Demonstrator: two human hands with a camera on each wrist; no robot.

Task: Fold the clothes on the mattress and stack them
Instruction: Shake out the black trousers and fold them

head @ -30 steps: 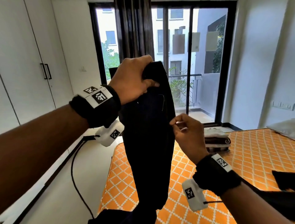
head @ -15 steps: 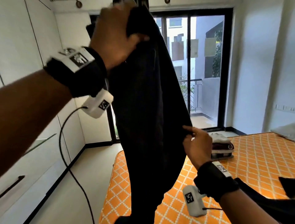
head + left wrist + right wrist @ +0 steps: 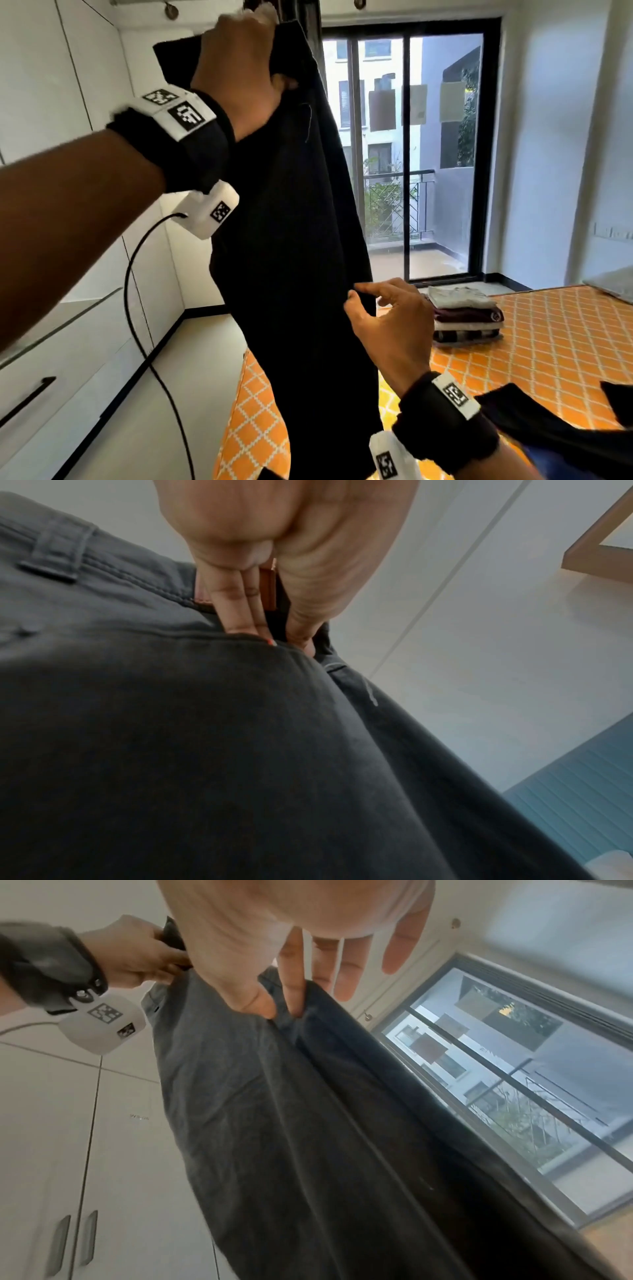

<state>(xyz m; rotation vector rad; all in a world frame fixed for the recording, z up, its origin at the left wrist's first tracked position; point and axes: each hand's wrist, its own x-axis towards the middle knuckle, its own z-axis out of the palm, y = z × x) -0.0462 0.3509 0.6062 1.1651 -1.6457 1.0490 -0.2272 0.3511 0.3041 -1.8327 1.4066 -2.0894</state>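
Observation:
A pair of black trousers (image 3: pixel 294 240) hangs full length in front of me, above the orange patterned mattress (image 3: pixel 548 346). My left hand (image 3: pixel 246 65) is raised high and grips the waistband (image 3: pixel 113 569), fingers curled round it by a belt loop. Lower down, my right hand (image 3: pixel 363 298) pinches the trousers' right edge (image 3: pixel 287 1015) between thumb and forefinger, the other fingers spread loose. The trousers' lower end is hidden below the head view.
A stack of folded clothes (image 3: pixel 466 315) sits at the mattress's far left corner. More dark clothing (image 3: pixel 548 421) lies on the mattress at my right. White wardrobes (image 3: pixel 51 171) line the left wall; a glass balcony door (image 3: pixel 411 154) is ahead.
My left hand has lifted the waistband from chest height to well above head level. The right hand has slid down the trousers' edge, still pinching it.

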